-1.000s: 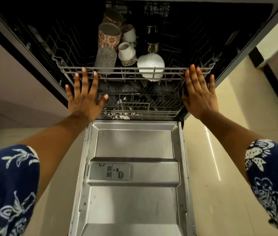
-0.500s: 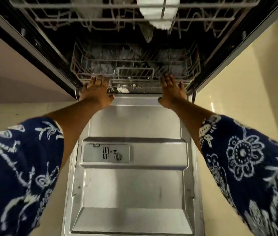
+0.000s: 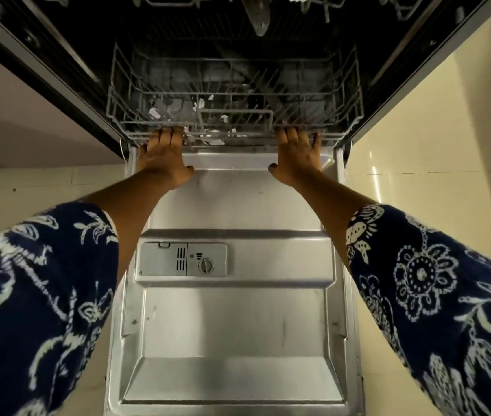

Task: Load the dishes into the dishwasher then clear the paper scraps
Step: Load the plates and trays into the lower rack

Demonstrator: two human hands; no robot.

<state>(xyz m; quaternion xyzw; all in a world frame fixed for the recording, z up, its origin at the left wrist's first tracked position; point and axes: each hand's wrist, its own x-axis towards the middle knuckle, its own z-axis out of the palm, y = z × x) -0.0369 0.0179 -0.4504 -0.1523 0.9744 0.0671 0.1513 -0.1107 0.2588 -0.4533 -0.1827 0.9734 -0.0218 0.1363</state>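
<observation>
The dishwasher [image 3: 67, 46] stands open, and its wire lower rack [image 3: 343, 94] sits inside the dark tub with its front rail just above the hinge of the lowered door [image 3: 232, 319]. Small white paper scraps [image 3: 154, 112] lie among the tines of the lower rack, mostly near its front left and centre; no dishes can be made out in it. The left hand [image 3: 163, 154] is set against the left part of the lower rack's front rail, fingers straight and close together, thumb spread to the side, holding nothing. The right hand [image 3: 297, 157] meets the same rail towards its right end in like manner, fingers extended with their tips at the wire and thumb held out. Whether the fingertips hook over the rail cannot be told. Above the lower rack a grey spray arm [image 3: 257, 16] hangs under the upper rack [image 3: 325, 7], cut off by the frame's top edge. Below the lower rack, on the steel door, sits the detergent dispenser [image 3: 182, 259]. Both forearms come out of blue floral sleeves [image 3: 37, 289], and cream floor tiles [image 3: 418, 151] lie to either side of the lower rack.
</observation>
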